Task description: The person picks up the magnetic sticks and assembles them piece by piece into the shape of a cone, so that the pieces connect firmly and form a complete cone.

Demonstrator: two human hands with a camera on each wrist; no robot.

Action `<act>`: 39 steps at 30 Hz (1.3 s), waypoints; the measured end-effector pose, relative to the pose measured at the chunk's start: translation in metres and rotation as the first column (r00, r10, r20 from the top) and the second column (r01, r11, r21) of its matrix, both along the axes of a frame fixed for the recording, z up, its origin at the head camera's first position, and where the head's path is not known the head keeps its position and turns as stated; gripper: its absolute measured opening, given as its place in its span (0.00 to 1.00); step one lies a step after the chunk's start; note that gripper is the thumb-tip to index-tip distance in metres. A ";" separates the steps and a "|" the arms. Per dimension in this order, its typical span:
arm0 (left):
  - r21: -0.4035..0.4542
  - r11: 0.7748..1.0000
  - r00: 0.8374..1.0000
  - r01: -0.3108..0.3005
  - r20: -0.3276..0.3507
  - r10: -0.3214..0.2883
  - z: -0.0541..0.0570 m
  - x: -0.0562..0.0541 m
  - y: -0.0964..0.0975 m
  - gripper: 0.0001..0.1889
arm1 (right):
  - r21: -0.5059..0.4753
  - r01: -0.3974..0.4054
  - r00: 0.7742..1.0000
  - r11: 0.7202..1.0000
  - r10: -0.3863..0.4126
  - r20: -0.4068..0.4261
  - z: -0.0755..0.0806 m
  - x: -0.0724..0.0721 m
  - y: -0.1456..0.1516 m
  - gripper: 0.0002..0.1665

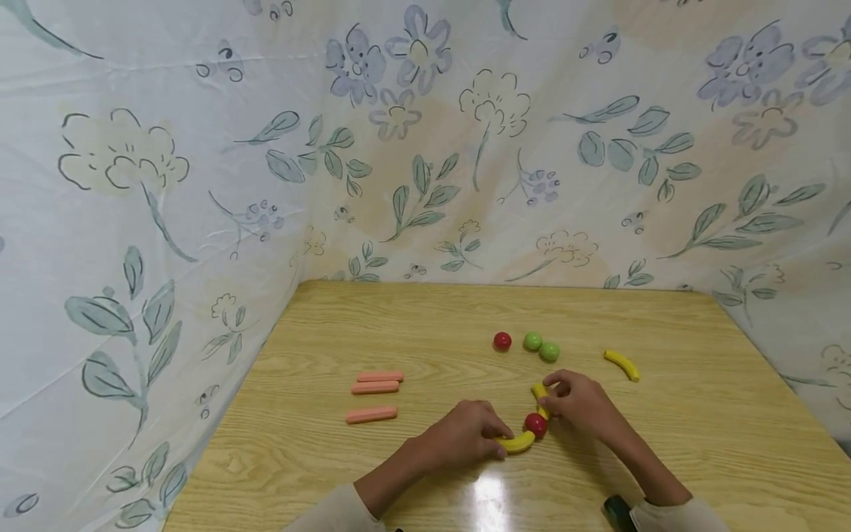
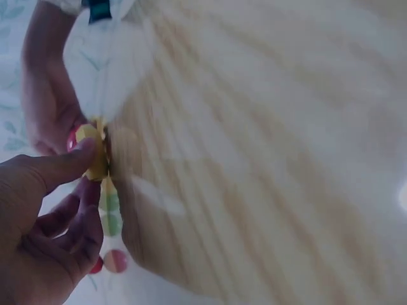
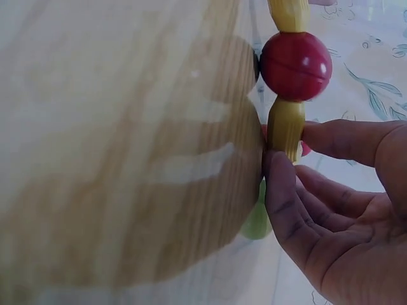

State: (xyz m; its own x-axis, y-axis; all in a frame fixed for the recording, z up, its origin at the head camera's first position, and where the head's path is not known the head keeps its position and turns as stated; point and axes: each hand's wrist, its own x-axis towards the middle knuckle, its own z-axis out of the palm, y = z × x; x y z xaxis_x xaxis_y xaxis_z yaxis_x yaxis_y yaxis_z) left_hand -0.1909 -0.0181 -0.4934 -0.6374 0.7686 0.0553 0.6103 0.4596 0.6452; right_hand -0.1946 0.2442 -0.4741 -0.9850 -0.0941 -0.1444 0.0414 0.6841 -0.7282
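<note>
Head view alone takes in three pink sticks (image 1: 375, 387), well to the left of the fingers of the left hand (image 1: 459, 440), while the right wrist view brings out a dark line across the glossy red ball (image 3: 296, 67) lying between both sets of fingertips. It touches the end of the nearer banana (image 1: 517, 444), pinched between left thumb and fingers, and the end of the farther banana (image 1: 539, 391), pinched by those of the right hand (image 1: 581, 406); both bananas are yellow, with ridged sides. Blurred green shapes (image 2: 111, 222) beyond the left fingers are probably balls or reflections. Both hands angle inward, knuckles raised, fingertips low.
</note>
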 end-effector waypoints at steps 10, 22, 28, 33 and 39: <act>0.000 0.999 0.996 0.048 -0.070 -0.047 0.001 0.010 0.018 0.15 | 0.070 -0.083 0.993 0.994 0.088 -0.076 -0.003 -0.012 -0.007 0.12; 0.025 0.998 0.997 0.049 -0.068 -0.047 -0.002 0.013 0.026 0.12 | 0.058 -0.140 0.981 0.988 0.147 -0.129 0.000 -0.013 -0.014 0.11; 0.084 0.996 0.999 -0.030 -0.027 0.032 0.007 0.002 0.022 0.13 | 0.061 -0.122 0.986 0.991 0.128 -0.105 0.000 -0.010 -0.014 0.11; 0.183 0.972 0.988 -0.150 0.001 0.153 0.015 -0.016 0.017 0.13 | 0.065 -0.116 0.989 0.991 0.121 -0.083 0.002 -0.008 -0.014 0.12; 0.293 0.907 0.951 -0.303 0.040 0.305 0.017 -0.038 0.023 0.15 | 0.068 -0.103 0.991 0.992 0.108 -0.077 0.001 -0.007 -0.014 0.12</act>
